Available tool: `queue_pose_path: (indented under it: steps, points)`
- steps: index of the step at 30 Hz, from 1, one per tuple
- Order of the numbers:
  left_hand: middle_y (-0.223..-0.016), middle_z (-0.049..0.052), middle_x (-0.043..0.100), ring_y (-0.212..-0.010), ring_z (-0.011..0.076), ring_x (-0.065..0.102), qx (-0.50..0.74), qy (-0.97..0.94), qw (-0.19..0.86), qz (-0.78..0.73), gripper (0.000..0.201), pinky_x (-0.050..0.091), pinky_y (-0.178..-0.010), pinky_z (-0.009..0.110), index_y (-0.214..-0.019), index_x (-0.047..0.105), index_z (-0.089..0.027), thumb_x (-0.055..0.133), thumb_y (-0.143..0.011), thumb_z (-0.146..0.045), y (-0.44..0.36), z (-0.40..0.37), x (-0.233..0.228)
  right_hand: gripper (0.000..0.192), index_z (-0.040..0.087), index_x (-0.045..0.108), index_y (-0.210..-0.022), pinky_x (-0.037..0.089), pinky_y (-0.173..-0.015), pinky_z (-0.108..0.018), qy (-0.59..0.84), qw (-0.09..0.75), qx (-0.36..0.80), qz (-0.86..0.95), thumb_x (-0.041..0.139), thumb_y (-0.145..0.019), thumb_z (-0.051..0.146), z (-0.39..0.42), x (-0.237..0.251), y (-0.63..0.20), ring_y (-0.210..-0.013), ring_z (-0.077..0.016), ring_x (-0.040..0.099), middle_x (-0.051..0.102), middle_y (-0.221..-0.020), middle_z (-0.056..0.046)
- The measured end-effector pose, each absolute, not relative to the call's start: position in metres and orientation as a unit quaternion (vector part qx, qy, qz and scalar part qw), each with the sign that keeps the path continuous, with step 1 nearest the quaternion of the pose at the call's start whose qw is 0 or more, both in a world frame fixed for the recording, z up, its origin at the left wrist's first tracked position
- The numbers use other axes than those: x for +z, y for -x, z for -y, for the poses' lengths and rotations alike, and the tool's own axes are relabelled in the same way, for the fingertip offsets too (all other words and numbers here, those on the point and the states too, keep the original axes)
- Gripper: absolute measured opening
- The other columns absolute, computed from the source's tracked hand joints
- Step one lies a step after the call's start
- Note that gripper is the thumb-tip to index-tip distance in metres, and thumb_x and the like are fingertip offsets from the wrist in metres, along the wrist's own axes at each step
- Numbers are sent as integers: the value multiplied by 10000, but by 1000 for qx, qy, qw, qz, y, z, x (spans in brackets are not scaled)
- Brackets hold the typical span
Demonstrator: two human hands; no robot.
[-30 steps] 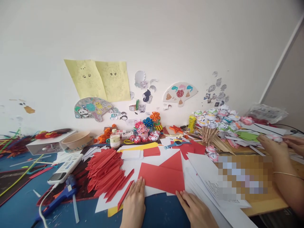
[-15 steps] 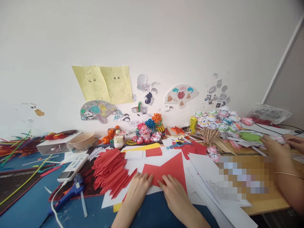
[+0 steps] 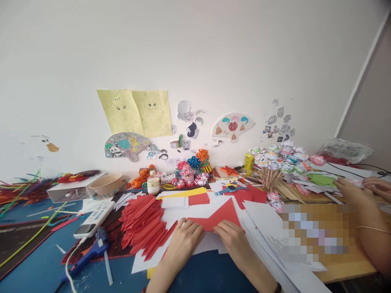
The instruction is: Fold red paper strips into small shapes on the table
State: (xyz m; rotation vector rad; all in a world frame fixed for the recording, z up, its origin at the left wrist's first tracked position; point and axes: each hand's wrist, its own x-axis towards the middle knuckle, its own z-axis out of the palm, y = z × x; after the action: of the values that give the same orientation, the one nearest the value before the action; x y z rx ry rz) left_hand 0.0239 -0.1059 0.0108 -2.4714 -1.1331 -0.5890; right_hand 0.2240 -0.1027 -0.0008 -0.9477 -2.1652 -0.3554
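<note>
A sheet of red paper (image 3: 224,215), partly folded, lies over white sheets in front of me. My left hand (image 3: 185,237) is closed on its near left edge, thumb and fingers pinching the fold. At the near right edge my right hand (image 3: 232,238) grips the same sheet, its fingertips curled over the paper. The tips of both thumbs are hidden. Just left of my left hand lies a pile of folded red paper strips (image 3: 142,224). White paper (image 3: 210,242) shows beneath the red sheet.
A blue glue gun (image 3: 90,252) and a white power bank (image 3: 94,219) lie at left. Behind stand a small bottle (image 3: 153,183) and paper flowers on sticks (image 3: 271,179). Printed sheets (image 3: 269,228) lie at right, where another person's hands (image 3: 357,195) work.
The red sheet's near edge has lifted and folded away from me, so less of its surface shows. Both my hands have shifted slightly right with it, fingers now pinching.
</note>
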Motion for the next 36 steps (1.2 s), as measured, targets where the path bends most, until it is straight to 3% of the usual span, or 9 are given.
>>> queue_pose_path:
  steps: [5, 11, 14, 17, 21, 25, 30, 33, 36]
  points:
    - [-739, 20, 618, -701, 155, 541, -273, 863, 169, 390, 261, 380, -761, 325, -862, 603, -182, 364, -953, -130, -33, 112, 20, 344, 179, 676, -812, 466, -612, -271, 357, 381, -73, 850, 371, -968, 197, 102, 21, -225, -648, -159, 576, 607, -669, -28]
    - [-944, 105, 679, -921, 212, 587, -223, 870, 334, 287, 310, 406, -860, 376, -1117, 583, -106, 342, -926, -70, -25, 121, 5, 259, 204, 662, -923, 491, -746, -360, 341, 385, -101, 852, 413, -939, 132, 110, 15, -238, -832, -210, 612, 666, -862, -56]
    - [-1000, 115, 685, -968, 218, 599, -230, 842, 379, 307, 341, 412, -889, 374, -1158, 573, -109, 339, -914, -58, -21, 129, -3, 207, 239, 615, -1061, 479, -869, -414, 439, 486, -92, 750, 469, -921, 201, 122, -3, -243, -995, -267, 598, 640, -1029, -104]
    - [-962, 109, 705, -898, 215, 641, -273, 791, 406, 367, 367, 432, -870, 371, -1182, 570, -112, 355, -895, -37, -30, 138, -8, 319, 198, 575, -1061, 547, -734, -381, 534, 575, 68, 616, 626, -819, 399, 134, -15, -231, -874, -277, 636, 641, -993, -124]
    - [-982, 102, 719, -881, 215, 657, -352, 758, 416, 358, 351, 440, -857, 366, -1110, 620, -129, 353, -894, -59, -60, 145, -15, 373, 152, 563, -1105, 552, -666, -290, 446, 586, 322, 595, 471, -902, 450, 133, -10, -202, -796, -223, 657, 676, -927, -100]
    - [-993, 77, 721, -860, 222, 654, -350, 761, 342, 427, 254, 438, -835, 373, -1034, 652, -179, 440, -901, -135, -73, 147, 1, 390, 145, 622, -779, 485, -539, -261, 506, 579, 216, 602, 406, -931, 431, 115, 12, -197, -570, -184, 580, 616, -623, -39]
    - [-1320, 63, 551, -1226, 213, 471, -311, 768, 328, 454, 442, 205, -1061, 387, -1343, 452, -239, 331, -940, -104, -58, 152, 73, 300, 175, 654, -978, 485, -728, -294, 402, 508, 56, 760, 360, -961, 235, 102, 64, -219, -807, -201, 620, 677, -869, -83]
    - [-1161, 57, 650, -1134, 217, 533, -342, 750, 294, 483, 310, 104, -1085, 438, -1217, 567, -244, 405, -954, -223, -53, 150, 109, 279, 220, 670, -956, 465, -705, -279, 347, 440, 9, 828, 394, -951, 185, 105, 97, -227, -769, -180, 612, 677, -808, -43]
    - [-768, -9, 698, -807, 163, 602, -390, 747, 209, 496, 252, 178, -1038, 437, -843, 674, -238, 442, -942, -251, -48, 145, 124, 211, 217, 679, -863, 456, -692, -268, 359, 427, 5, 830, 481, -931, 240, 108, 117, -232, -734, -170, 618, 690, -795, -27]
